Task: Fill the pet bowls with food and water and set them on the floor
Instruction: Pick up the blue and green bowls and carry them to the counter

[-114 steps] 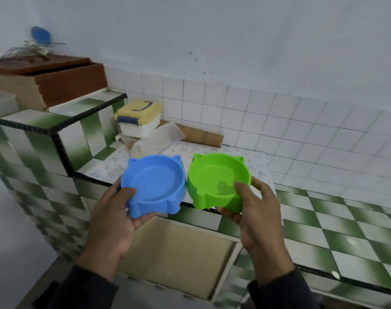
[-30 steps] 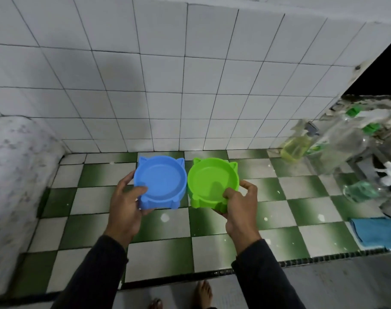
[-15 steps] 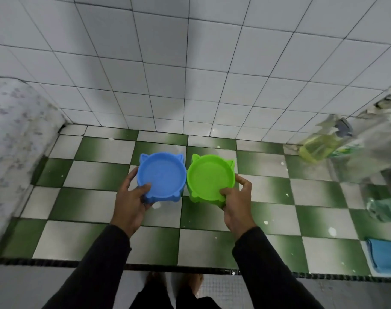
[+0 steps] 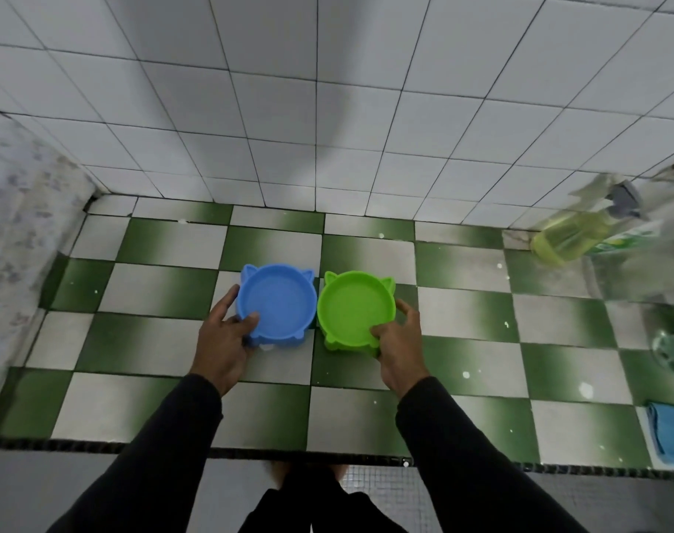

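- A blue bowl (image 4: 277, 304) with two small ear-shaped points on its far rim is gripped by the left hand (image 4: 223, 342); the thumb is laid inside the near rim and the fingers are wrapped around the outer left wall.
- A green bowl (image 4: 356, 308) of the same eared shape is gripped by the right hand (image 4: 399, 342), with the thumb pressed over the near rim and the fingers curled along the right wall.
- The two bowls are held side by side, rims touching or nearly so, upright and open side up, low over or on the green-and-white checkered surface (image 4: 470, 321); contact with the tiles cannot be told.
- Both bowls are seen to be empty.
- A white tiled wall (image 4: 327, 109) is seen behind the surface.
- A blurred bottle of yellow liquid (image 4: 570, 234) is seen at the far right, well apart from the bowls, and a blue cloth (image 4: 671, 430) is seen at the right edge.
- Dark sleeves are worn on both arms.
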